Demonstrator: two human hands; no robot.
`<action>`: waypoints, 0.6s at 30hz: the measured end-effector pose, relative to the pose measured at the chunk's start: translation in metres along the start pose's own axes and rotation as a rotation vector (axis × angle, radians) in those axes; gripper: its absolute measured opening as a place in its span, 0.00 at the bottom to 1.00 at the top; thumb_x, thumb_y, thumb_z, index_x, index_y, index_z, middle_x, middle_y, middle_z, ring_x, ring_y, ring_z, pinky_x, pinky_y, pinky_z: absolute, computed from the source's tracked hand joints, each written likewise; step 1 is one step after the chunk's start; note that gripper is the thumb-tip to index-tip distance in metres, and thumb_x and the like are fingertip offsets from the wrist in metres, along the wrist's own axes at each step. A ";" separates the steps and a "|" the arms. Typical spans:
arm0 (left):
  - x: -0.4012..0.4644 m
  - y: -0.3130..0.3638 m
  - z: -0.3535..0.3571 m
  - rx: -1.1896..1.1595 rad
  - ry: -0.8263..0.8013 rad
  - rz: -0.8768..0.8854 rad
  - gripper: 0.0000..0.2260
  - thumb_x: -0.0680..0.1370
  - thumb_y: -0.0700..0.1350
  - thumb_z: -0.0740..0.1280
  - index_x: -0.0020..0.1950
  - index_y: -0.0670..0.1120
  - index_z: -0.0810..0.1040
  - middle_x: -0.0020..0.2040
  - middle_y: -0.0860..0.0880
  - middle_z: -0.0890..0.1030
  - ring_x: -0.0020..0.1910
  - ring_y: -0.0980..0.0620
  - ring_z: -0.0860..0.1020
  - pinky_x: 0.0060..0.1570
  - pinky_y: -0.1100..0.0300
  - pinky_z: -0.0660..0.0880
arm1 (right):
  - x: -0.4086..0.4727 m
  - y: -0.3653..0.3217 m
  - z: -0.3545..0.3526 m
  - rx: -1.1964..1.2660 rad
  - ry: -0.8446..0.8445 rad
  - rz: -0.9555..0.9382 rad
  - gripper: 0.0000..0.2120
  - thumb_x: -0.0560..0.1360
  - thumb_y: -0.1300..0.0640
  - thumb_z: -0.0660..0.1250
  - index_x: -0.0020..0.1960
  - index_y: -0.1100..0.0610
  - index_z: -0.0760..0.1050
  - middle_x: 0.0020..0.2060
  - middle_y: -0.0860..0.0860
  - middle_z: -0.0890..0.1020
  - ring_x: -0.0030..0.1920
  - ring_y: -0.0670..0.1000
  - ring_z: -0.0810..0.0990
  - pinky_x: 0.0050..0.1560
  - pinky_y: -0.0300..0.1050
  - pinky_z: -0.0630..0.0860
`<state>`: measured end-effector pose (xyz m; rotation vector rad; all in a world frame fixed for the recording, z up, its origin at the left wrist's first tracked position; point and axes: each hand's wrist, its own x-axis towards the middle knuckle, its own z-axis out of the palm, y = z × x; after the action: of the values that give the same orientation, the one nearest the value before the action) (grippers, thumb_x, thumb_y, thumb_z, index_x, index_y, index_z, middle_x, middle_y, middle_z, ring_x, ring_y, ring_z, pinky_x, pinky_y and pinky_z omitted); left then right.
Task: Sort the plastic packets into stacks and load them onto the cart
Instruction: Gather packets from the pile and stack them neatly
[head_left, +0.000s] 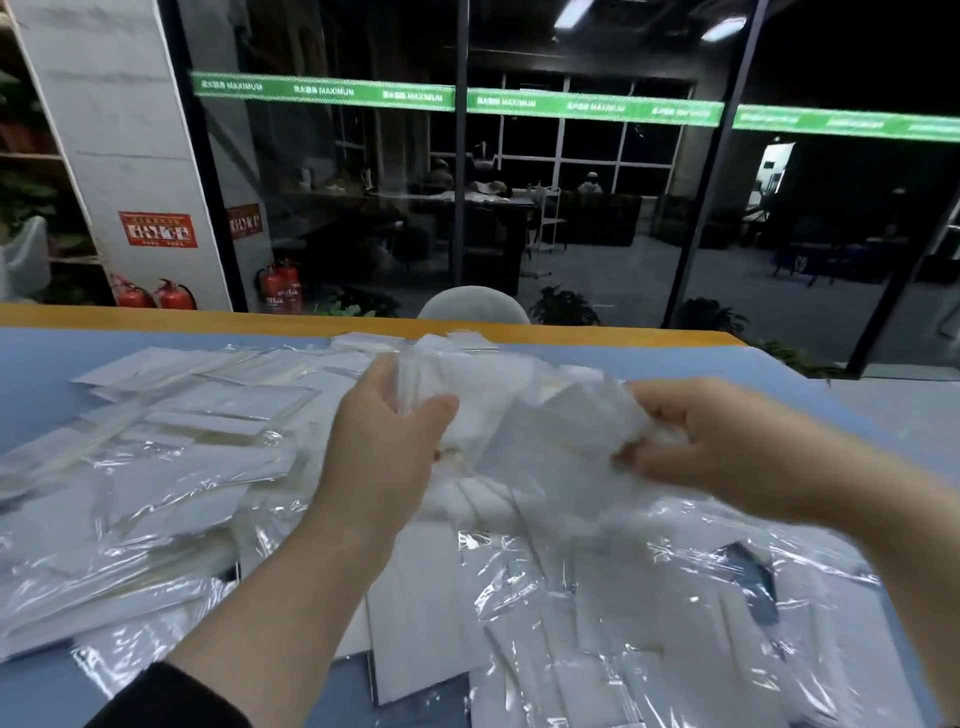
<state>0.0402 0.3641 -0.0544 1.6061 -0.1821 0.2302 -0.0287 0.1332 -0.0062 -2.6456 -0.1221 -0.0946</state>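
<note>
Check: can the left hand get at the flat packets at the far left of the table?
Probably not yet: the left hand grips a bunch of packets with the right hand. Nothing blocks the way to the flat packets.

Clear plastic packets (197, 467) with white inserts lie strewn flat and overlapping across the lower frame, glossy and crinkled. A blurred bunch of packets (519, 410) is raised at the centre, fanned and tilted.

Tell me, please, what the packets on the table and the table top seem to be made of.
The packets look like thin clear plastic film, glossy: bright glints and wrinkles show on them, with flat white contents inside, possibly paper or card. The bunch of packets held by both hands looks the same, though blurred. The table top looks matte light blue, perhaps laminate or a mat, with an orange wood-like edge.
</note>
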 end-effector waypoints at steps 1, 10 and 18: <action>-0.004 0.001 0.004 -0.020 -0.082 -0.042 0.04 0.78 0.38 0.68 0.50 0.46 0.79 0.45 0.42 0.84 0.39 0.48 0.82 0.40 0.51 0.80 | 0.001 0.004 0.011 -0.024 0.046 0.007 0.04 0.76 0.51 0.70 0.51 0.45 0.78 0.42 0.43 0.83 0.46 0.49 0.81 0.52 0.49 0.79; -0.021 -0.008 0.021 0.040 -0.388 -0.075 0.29 0.67 0.61 0.79 0.65 0.56 0.77 0.63 0.55 0.82 0.62 0.53 0.81 0.67 0.44 0.75 | 0.008 0.006 0.052 0.042 0.239 -0.104 0.08 0.74 0.50 0.73 0.49 0.46 0.74 0.45 0.41 0.76 0.48 0.38 0.74 0.44 0.35 0.69; -0.017 -0.012 0.016 -0.121 -0.300 0.042 0.09 0.75 0.35 0.75 0.52 0.44 0.80 0.48 0.46 0.86 0.48 0.50 0.86 0.48 0.57 0.82 | 0.011 0.022 0.059 0.419 0.379 -0.068 0.36 0.63 0.41 0.79 0.65 0.32 0.63 0.60 0.34 0.71 0.55 0.36 0.75 0.49 0.25 0.70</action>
<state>0.0271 0.3487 -0.0706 1.5109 -0.4533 0.0085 -0.0125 0.1430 -0.0672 -2.1632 -0.0923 -0.5294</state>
